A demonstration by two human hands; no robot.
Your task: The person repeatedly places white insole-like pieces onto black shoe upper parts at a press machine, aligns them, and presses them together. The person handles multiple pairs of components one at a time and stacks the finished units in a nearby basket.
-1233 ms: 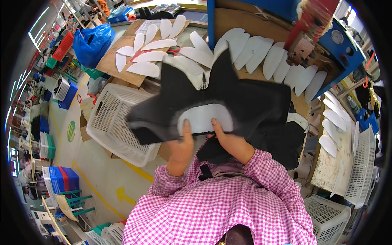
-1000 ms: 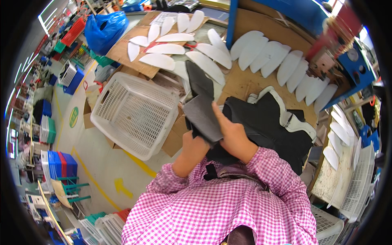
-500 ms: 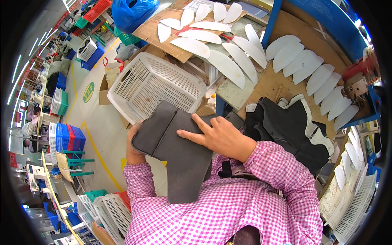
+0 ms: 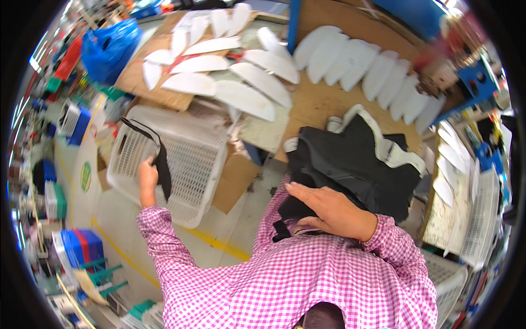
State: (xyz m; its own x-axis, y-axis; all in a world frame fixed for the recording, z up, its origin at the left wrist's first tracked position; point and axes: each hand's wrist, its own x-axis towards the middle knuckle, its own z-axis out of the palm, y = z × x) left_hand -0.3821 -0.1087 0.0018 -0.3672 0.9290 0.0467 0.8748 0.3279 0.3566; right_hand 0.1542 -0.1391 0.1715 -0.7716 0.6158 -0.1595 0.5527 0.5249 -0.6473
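Over the white plastic basket point(image 4: 212, 174), my left hand point(image 4: 148, 176) grips a thin dark shoe-upper-like piece point(image 4: 162, 169), seen nearly edge-on. Its far end reaches toward the basket's far left corner. My right hand point(image 4: 335, 211) lies flat with its fingers stretched out and holds nothing that I can see. It is at the near edge of a pile of black padded pieces point(image 4: 353, 164), some with white wavy edges. Whether the fingers touch the pile I cannot tell.
Several white curved pieces point(image 4: 189, 83) lie on cardboard at the back, and a row of similar white pieces point(image 4: 350, 63) leans inside a blue-framed stand. A blue plastic bag point(image 4: 111, 49) sits at the far left. Another white basket point(image 4: 482, 219) stands at the right.
My left hand has carried the dark piece left, over the basket, and it has turned edge-on. The right hand has let go of it and moved right to the pile. The view has shifted.
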